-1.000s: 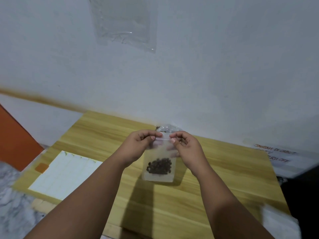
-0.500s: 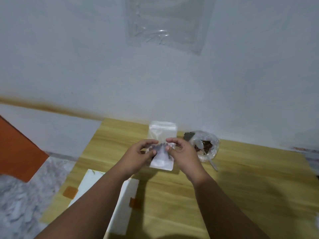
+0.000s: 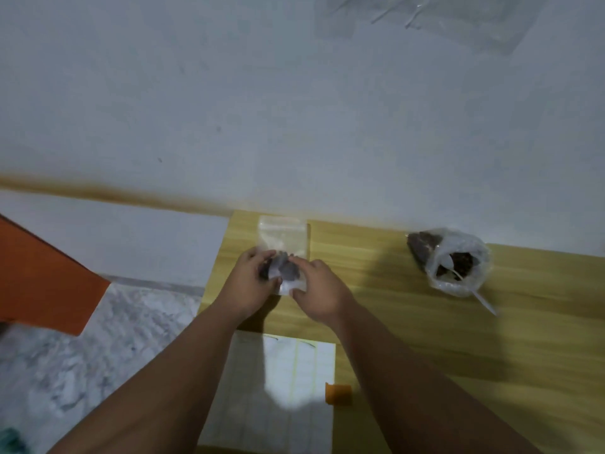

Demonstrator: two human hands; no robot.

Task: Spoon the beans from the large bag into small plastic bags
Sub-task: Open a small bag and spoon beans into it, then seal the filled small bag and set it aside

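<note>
Small bag of beans [image 3: 288, 273] at the surface [image 3: 425, 339] far-left corner, left hand [image 3: 248, 283] and right hand [image 3: 322, 290] grips both pinched on it — best laid flat, seal shut, clear of the edge.

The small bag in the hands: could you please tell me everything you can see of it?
The small bag is clear plastic and rectangular. Dark beans sit bunched in its near half, while the far half looks empty. It seems to lie flat at the far left corner of the table. The left hand and right hand grip its near half from both sides.
</note>
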